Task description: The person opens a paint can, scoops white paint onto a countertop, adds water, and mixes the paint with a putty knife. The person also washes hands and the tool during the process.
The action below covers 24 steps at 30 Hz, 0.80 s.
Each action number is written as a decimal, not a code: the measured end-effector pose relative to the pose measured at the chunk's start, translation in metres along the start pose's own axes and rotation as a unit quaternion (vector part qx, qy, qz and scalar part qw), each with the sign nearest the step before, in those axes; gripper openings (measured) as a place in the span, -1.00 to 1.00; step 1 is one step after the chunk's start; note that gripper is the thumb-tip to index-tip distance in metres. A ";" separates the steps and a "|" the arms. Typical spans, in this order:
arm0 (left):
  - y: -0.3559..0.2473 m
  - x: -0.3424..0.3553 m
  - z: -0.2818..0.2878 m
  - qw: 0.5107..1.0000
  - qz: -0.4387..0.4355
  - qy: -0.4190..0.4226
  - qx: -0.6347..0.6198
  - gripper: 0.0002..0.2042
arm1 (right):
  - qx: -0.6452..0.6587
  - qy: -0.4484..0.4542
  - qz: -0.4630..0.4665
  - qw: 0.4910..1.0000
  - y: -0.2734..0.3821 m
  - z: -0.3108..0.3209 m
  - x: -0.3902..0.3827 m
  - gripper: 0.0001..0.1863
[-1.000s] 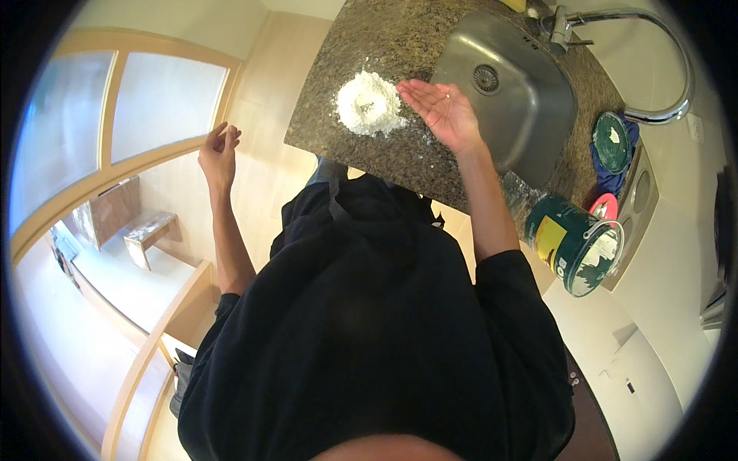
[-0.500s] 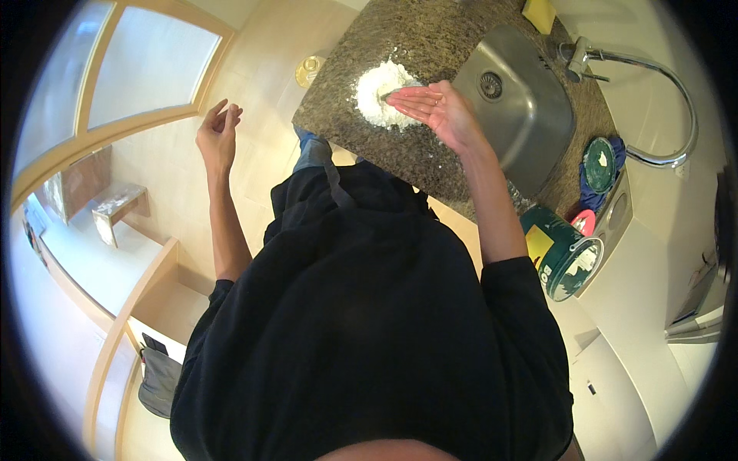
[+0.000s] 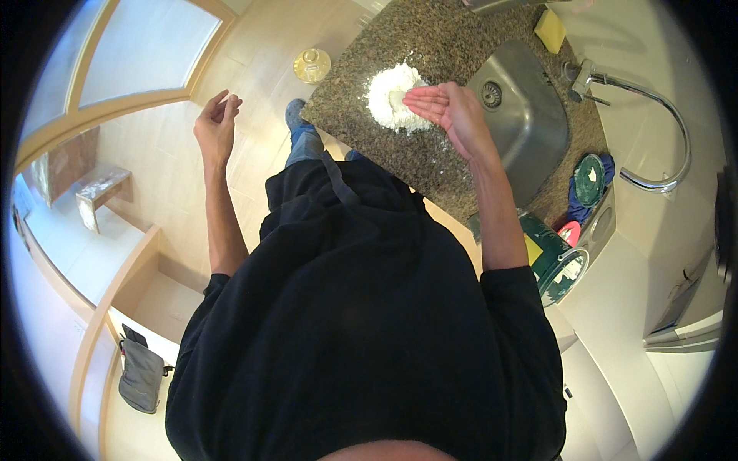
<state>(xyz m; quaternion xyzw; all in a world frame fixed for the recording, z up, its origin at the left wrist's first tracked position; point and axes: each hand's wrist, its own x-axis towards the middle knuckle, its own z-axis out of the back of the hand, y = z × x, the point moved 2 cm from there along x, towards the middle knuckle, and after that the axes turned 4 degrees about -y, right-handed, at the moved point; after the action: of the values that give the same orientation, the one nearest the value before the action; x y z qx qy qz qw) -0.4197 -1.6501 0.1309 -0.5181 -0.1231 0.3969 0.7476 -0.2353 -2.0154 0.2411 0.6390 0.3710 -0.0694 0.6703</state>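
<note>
A heap of white powder (image 3: 383, 98) lies on the speckled brown stone counter (image 3: 400, 34), with a shallow greyish hollow at its middle. My right hand (image 3: 455, 115) is above the heap's right side, between it and the sink. Its fingers are stretched out side by side, slightly cupped, tips pointing left toward the hollow; no tool shows in it. Off to the left, my left hand (image 3: 215, 131) hangs in the air away from the counter. Its fingers are loosely bent, and nothing is visible in them.
A steel sink (image 3: 530, 142) with a curved tap (image 3: 684, 115) is at the right. Beyond it are a yellow sponge (image 3: 550, 31), a green lid (image 3: 590, 180) and a green bucket (image 3: 542, 250). On the floor stand a yellowish container (image 3: 311, 65) and a small wooden stool (image 3: 104, 188).
My right hand has drawn back slightly to the right, its fingertips now at the hollow's right side. The whole view has shifted a little. My left hand stays raised.
</note>
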 end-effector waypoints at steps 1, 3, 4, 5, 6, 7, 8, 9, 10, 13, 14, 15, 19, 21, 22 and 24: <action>0.000 0.000 0.000 1.000 -0.001 -0.001 -0.004 -0.57 | -0.016 -0.002 0.000 1.000 0.001 -0.001 0.000 -0.49; 0.000 -0.001 0.001 1.000 0.004 -0.002 0.017 -0.58 | -0.036 -0.009 0.005 0.999 0.003 -0.003 -0.002 -0.50; -0.001 -0.001 0.002 1.000 0.003 -0.004 0.027 -0.58 | -0.048 -0.008 0.007 0.999 0.004 -0.004 -0.002 -0.50; -0.001 -0.001 0.002 1.000 0.005 -0.003 0.030 -0.59 | -0.058 -0.011 0.008 0.998 0.005 -0.005 -0.003 -0.50; 0.000 -0.001 0.002 0.999 0.005 -0.004 0.032 -0.59 | -0.070 -0.009 0.009 0.997 0.007 -0.006 -0.005 -0.50; 0.000 0.000 0.002 0.999 0.004 -0.004 0.034 -0.60 | -0.086 -0.013 0.008 0.996 0.008 -0.008 -0.006 -0.50; 0.000 0.000 0.002 1.000 0.005 -0.004 0.028 -0.61 | -0.101 -0.009 0.009 0.995 0.010 -0.009 -0.008 -0.50; 0.001 0.001 0.001 1.000 0.005 -0.005 0.023 -0.61 | -0.119 -0.011 0.009 0.993 0.013 -0.010 -0.010 -0.50; 0.002 0.002 0.002 1.000 0.005 -0.005 0.017 -0.62 | -0.137 -0.019 0.008 0.990 0.016 -0.011 -0.012 -0.50; 0.006 0.003 0.004 0.998 -0.003 -0.010 0.063 -0.65 | -0.194 -0.002 0.029 0.981 0.030 -0.012 -0.020 -0.50; 0.008 0.004 0.005 0.998 -0.002 -0.008 0.056 -0.65 | -0.196 0.006 0.032 0.980 0.036 -0.010 -0.022 -0.50; 0.010 0.004 0.007 0.999 0.000 -0.007 0.051 -0.65 | -0.200 0.017 0.033 0.979 0.043 -0.008 -0.025 -0.51; 0.017 0.007 0.013 0.998 0.007 -0.003 0.068 -0.65 | -0.185 0.053 0.043 0.980 0.063 -0.003 -0.029 -0.53; 0.020 0.010 0.014 0.998 0.008 0.000 0.070 -0.64 | -0.207 0.044 0.030 0.977 0.061 -0.006 -0.026 -0.52; 0.021 0.011 0.014 0.998 0.007 0.003 0.065 -0.64 | -0.212 0.039 0.025 0.976 0.058 -0.008 -0.024 -0.52; 0.019 0.011 0.013 0.999 0.005 0.005 0.053 -0.64 | -0.283 0.047 0.023 0.958 0.047 -0.017 -0.014 -0.53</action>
<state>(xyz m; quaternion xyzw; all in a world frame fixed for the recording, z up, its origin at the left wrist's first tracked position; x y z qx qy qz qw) -0.4288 -1.6305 0.1170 -0.4808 -0.0951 0.4041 0.7723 -0.2258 -1.9974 0.2889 0.4339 0.3922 0.0842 0.8067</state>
